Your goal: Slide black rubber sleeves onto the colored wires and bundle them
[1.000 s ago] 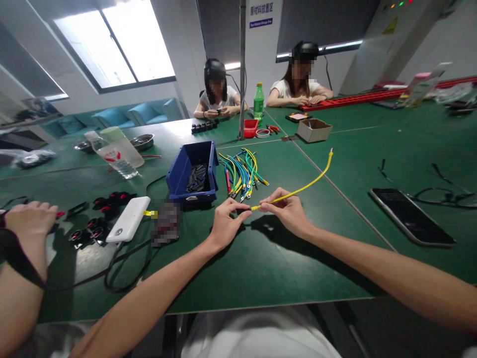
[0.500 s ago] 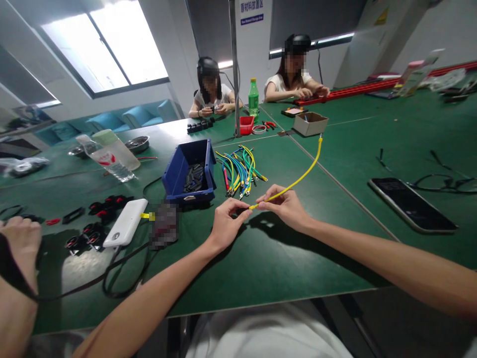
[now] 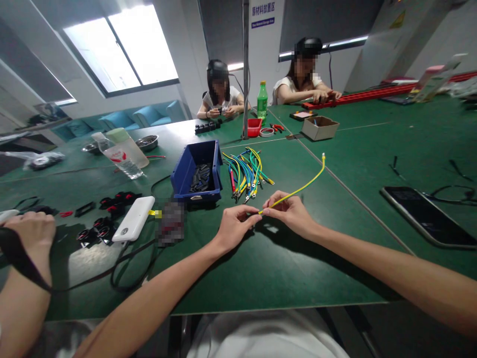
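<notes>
A yellow wire (image 3: 303,187) with a terminal at its far tip curves up and to the right from my fingers. My left hand (image 3: 236,226) pinches its near end between thumb and fingertips; that end is mostly covered. Close beside it, my right hand (image 3: 288,211) grips the same wire a little further along. Just beyond my hands lies a loose bundle of wires (image 3: 248,171) in yellow, green and blue, several with ring terminals, and one red piece among them. To its left stands a blue bin (image 3: 179,181) holding small black tubular pieces (image 3: 201,177).
A white power bank (image 3: 133,219) with cables and several black parts lie left, near another person's hand (image 3: 32,231). A phone (image 3: 428,216) and glasses (image 3: 450,194) are at right. Further back stand a metal pole (image 3: 245,74), cardboard box (image 3: 320,128), green bottle (image 3: 262,102) and two people.
The view has shifted, so the scene sits slightly further right and lower. Both hands keep their pinch on the yellow wire, whose free end now hangs a bit lower relative to the box.
</notes>
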`<state>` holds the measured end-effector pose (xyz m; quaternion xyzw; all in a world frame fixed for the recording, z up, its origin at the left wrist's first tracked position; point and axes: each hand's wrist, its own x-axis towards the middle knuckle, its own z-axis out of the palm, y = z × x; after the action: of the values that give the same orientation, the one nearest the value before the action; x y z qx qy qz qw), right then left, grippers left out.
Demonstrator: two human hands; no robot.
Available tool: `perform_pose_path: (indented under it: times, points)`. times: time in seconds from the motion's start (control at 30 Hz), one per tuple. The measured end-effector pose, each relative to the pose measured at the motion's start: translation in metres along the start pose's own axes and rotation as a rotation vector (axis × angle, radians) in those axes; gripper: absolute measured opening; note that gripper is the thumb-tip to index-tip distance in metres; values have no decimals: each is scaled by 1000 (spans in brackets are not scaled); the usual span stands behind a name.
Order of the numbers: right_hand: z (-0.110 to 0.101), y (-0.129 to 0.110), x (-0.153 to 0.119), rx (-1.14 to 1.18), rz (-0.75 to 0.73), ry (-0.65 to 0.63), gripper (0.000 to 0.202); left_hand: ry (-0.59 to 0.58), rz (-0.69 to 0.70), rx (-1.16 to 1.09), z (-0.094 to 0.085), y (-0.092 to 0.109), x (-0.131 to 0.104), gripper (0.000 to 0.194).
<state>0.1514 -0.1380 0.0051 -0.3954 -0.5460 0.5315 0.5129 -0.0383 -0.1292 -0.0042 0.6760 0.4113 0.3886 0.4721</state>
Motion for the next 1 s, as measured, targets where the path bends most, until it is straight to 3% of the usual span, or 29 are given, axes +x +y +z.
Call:
perform_pose_path:
  times: [0.37, 0.57, 0.77, 1.0]
  points:
    - [-2, -2, 3, -71, -22, 91, 31, -48, -57, -74, 1, 7, -1, 34]
    - [-4, -3, 5, -68, -16, 167, 34, 15, -72, -137, 1, 3, 3, 30]
    - [-5, 0, 5, -113, -25, 217, 32, 45, -89, -5, -3, 0, 5, 34]
    - [-7, 5, 4, -147, -39, 216, 32, -6, -37, 11, -4, -3, 7, 29]
